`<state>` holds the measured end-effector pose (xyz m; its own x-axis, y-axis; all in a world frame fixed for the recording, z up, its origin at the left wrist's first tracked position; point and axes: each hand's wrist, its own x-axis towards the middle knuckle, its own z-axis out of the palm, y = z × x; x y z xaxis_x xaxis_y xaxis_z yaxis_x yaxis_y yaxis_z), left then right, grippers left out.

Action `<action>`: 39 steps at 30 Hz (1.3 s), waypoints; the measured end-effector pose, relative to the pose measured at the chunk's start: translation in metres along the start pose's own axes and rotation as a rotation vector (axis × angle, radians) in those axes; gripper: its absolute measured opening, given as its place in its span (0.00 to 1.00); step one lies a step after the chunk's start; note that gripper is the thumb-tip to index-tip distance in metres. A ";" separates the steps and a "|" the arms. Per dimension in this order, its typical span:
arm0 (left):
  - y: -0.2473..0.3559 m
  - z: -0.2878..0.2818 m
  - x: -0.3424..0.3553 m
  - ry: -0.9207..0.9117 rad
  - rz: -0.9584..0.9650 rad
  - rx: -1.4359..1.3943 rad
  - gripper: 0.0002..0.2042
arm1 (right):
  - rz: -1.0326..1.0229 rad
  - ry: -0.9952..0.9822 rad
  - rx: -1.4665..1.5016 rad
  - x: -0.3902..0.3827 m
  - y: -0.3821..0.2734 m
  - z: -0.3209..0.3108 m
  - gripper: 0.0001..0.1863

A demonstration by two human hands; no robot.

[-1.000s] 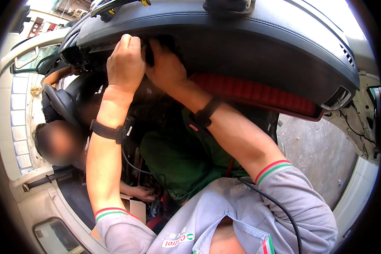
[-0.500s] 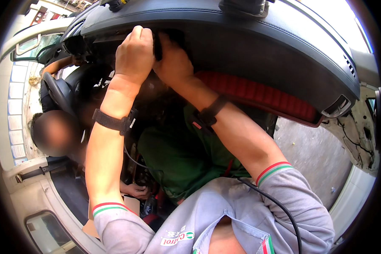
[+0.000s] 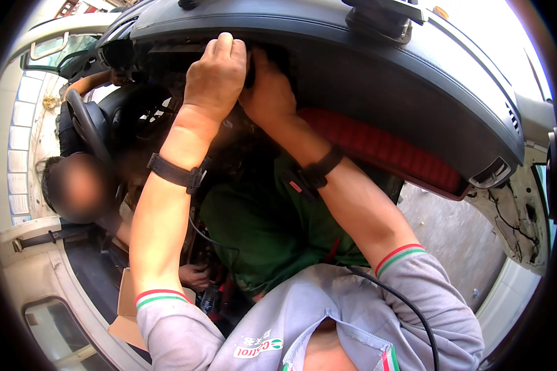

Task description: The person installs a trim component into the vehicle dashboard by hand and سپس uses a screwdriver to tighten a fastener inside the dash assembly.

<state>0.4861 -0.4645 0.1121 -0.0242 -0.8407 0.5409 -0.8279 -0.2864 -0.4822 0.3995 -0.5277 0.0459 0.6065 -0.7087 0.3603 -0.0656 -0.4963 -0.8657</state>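
Note:
Both my hands are raised to a dark opening in the middle of the dashboard (image 3: pixel 402 93). My left hand (image 3: pixel 215 77) is closed, knuckles up, at the rim of that opening; what its fingers grip is hidden. Close beside it, my right hand (image 3: pixel 268 93) reaches into the shade with its fingers curled at a dark piece between the two hands. That piece is too dark to make out. A black strap (image 3: pixel 176 172) circles my left forearm, and another black strap (image 3: pixel 322 167) my right.
At the left, a co-worker (image 3: pixel 83 188) is by the steering wheel (image 3: pixel 88 123), one hand (image 3: pixel 195 276) low near my left elbow. A red ribbed panel (image 3: pixel 384 148) lies under the dashboard. An open cardboard box (image 3: pixel 127 315) sits at lower left; a black cable (image 3: pixel 408 303) crosses my right side.
My view has shifted slightly, so the hands and dashboard sit further right in the picture. Both hands stay at the same opening, with little change in their hold.

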 end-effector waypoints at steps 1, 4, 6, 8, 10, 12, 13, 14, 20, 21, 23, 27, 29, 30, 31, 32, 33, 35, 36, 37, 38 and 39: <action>0.001 0.001 0.000 0.005 0.000 0.013 0.04 | -0.005 -0.006 0.003 0.000 0.001 0.001 0.28; 0.002 0.003 -0.001 0.006 -0.001 0.025 0.04 | 0.009 -0.044 0.005 -0.001 -0.001 -0.002 0.27; 0.004 0.004 -0.001 0.026 -0.019 0.006 0.04 | 0.059 -0.095 -0.003 -0.001 -0.006 -0.006 0.27; 0.005 0.002 -0.002 0.072 -0.053 -0.029 0.03 | 0.003 -0.037 -0.025 -0.001 -0.001 -0.002 0.27; 0.006 0.000 -0.005 0.048 -0.086 -0.094 0.05 | -0.039 0.020 -0.041 -0.002 0.002 0.002 0.27; 0.004 -0.001 -0.006 0.038 -0.093 -0.115 0.05 | -0.072 0.071 -0.046 -0.002 0.004 0.005 0.27; 0.002 -0.002 -0.007 0.039 -0.083 -0.102 0.04 | -0.096 0.092 -0.053 -0.001 0.005 0.006 0.28; 0.001 -0.003 -0.007 0.040 -0.073 -0.091 0.04 | -0.120 0.113 -0.060 -0.001 0.008 0.007 0.29; -0.003 -0.004 -0.003 0.080 -0.001 -0.104 0.04 | -0.189 0.141 -0.040 0.000 0.014 0.007 0.32; -0.005 -0.005 -0.004 0.054 0.006 -0.109 0.04 | -0.196 0.143 -0.033 -0.001 0.014 0.009 0.32; -0.010 -0.008 -0.005 0.000 0.015 -0.114 0.04 | -0.190 0.131 -0.028 0.000 0.013 0.012 0.33; -0.015 -0.004 -0.002 0.040 0.024 -0.121 0.05 | -0.245 0.146 -0.009 0.000 0.018 0.015 0.36; -0.001 -0.019 0.017 -0.010 0.028 -0.135 0.01 | -0.231 0.137 -0.054 0.003 0.026 0.007 0.37; 0.001 -0.020 0.014 0.006 0.014 -0.128 0.01 | -0.247 0.166 -0.041 0.003 0.022 0.006 0.36; -0.001 -0.014 0.011 0.030 0.000 -0.117 0.01 | -0.269 0.199 -0.030 0.004 0.016 0.007 0.36; -0.002 -0.009 0.007 0.080 -0.024 -0.132 0.01 | -0.167 0.149 0.014 0.001 0.009 0.006 0.33; -0.002 -0.007 0.005 0.086 -0.032 -0.119 0.01 | -0.201 0.149 0.017 0.000 0.010 0.006 0.32; 0.001 -0.002 0.001 0.105 -0.041 -0.098 0.01 | -0.268 0.158 0.021 0.001 0.016 0.005 0.30; -0.002 -0.004 -0.002 0.113 -0.047 -0.086 0.01 | -0.285 0.148 0.056 0.001 0.012 0.008 0.28; -0.006 -0.007 -0.006 0.107 -0.068 -0.080 0.01 | -0.302 0.140 0.093 0.001 0.008 0.011 0.27; -0.009 -0.009 -0.010 0.102 -0.088 -0.072 0.01 | -0.319 0.133 0.130 0.001 0.003 0.014 0.26; -0.005 -0.003 -0.007 0.128 -0.099 -0.102 0.01 | -0.290 0.134 0.095 0.003 0.006 0.009 0.25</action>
<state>0.4890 -0.4563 0.1126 -0.0057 -0.7438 0.6684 -0.8820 -0.3112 -0.3539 0.4082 -0.5280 0.0383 0.4789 -0.6080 0.6333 0.1724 -0.6422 -0.7469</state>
